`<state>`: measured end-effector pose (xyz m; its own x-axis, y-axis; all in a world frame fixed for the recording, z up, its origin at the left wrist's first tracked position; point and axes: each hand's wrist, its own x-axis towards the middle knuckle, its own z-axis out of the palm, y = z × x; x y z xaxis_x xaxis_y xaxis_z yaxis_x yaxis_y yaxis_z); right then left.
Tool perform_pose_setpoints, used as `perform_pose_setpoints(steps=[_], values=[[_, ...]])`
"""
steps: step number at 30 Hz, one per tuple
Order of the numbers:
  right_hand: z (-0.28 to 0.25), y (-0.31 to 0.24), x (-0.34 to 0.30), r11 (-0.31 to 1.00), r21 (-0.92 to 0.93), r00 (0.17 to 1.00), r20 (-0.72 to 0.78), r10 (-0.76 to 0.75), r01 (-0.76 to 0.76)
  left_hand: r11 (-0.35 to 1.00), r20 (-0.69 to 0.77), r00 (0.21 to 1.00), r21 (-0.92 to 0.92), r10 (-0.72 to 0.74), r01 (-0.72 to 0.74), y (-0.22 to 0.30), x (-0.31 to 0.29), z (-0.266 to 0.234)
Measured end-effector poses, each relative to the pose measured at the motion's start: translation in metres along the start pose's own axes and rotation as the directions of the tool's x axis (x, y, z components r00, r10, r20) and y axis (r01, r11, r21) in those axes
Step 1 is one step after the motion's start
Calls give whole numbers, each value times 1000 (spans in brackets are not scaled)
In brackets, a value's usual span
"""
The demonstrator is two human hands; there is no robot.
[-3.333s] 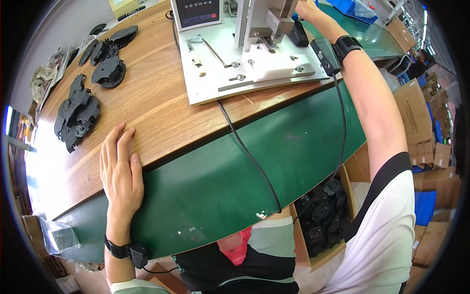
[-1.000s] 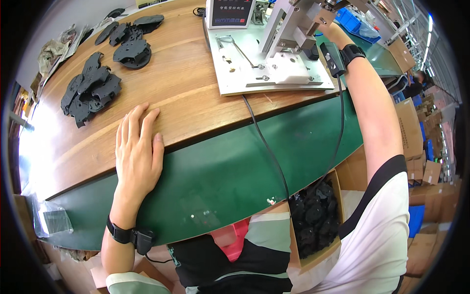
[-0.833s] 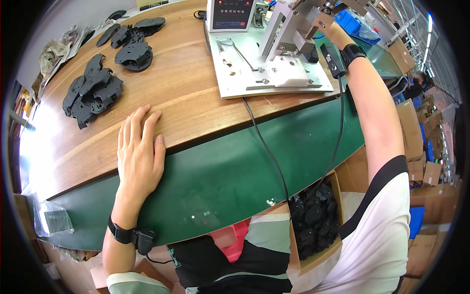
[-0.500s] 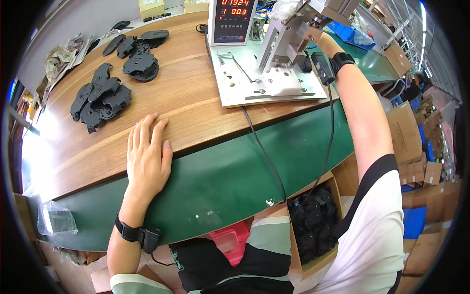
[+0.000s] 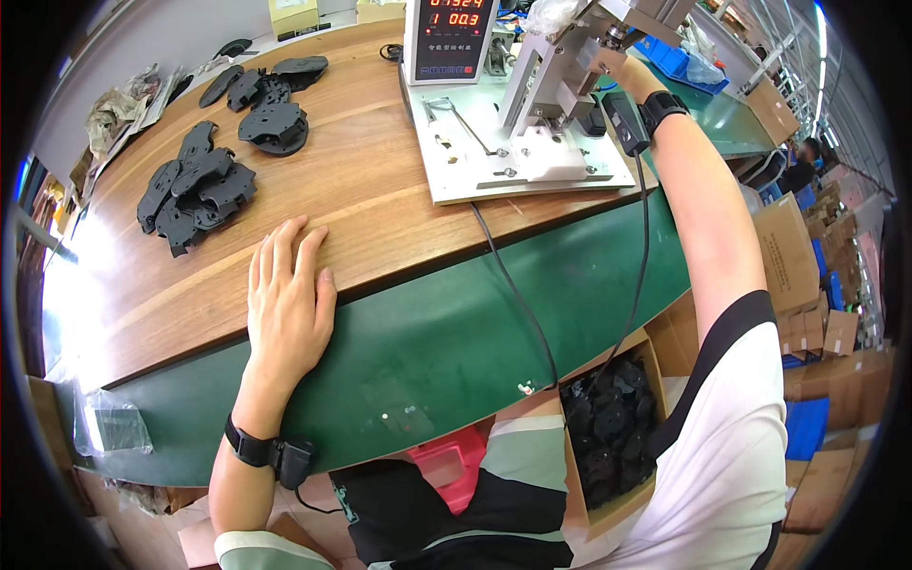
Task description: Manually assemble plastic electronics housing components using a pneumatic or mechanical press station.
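Note:
My left hand (image 5: 288,306) lies palm down over the front edge of the wooden board (image 5: 361,171), fingers stretched out with nothing in them. Beyond its fingertips is a pile of black plastic parts (image 5: 195,185). On the right my arm reaches to a metal bench press (image 5: 560,85) on a silver base plate. Most of my right hand (image 5: 631,78) is hidden behind the press, so its fingers do not show. A white block fixture (image 5: 551,157) sits under the press head. Left of it stands a controller box (image 5: 446,43) with a lit red display.
More black parts (image 5: 274,128) lie farther back on the board. A green tabletop (image 5: 427,332) runs along the front, with a clear plastic bag (image 5: 109,423) at left. An open carton of black parts (image 5: 613,427) stands below right. Black cables (image 5: 508,275) cross the front edge.

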<state>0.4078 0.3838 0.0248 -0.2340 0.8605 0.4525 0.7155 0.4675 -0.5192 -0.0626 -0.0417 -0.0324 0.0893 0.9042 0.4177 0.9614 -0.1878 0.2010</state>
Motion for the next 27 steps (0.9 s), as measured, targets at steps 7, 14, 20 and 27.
perform_pose_setpoints(steps=[7, 14, 20, 27], values=[[0, 1, -4, 1000, 5, 1000, -3, 3, -3, 1000, -9, 1000, 1, 6, -6, 0, 0, 1], [-2, 0, -7, 1000, 5, 1000, -7, 5, -5, 1000, -13, 1000, -3, -3, 3, 1, 2, 0], [-1, 0, -12, 1000, 9, 1000, -6, 19, -19, 1000, -20, 1000, -6, 3, -3, 0, 0, 2], [22, 3, -9, 999, 48, 1000, 7, 4, -5, 1000, -19, 1000, 11, 0, 0, -6, -4, 0]])
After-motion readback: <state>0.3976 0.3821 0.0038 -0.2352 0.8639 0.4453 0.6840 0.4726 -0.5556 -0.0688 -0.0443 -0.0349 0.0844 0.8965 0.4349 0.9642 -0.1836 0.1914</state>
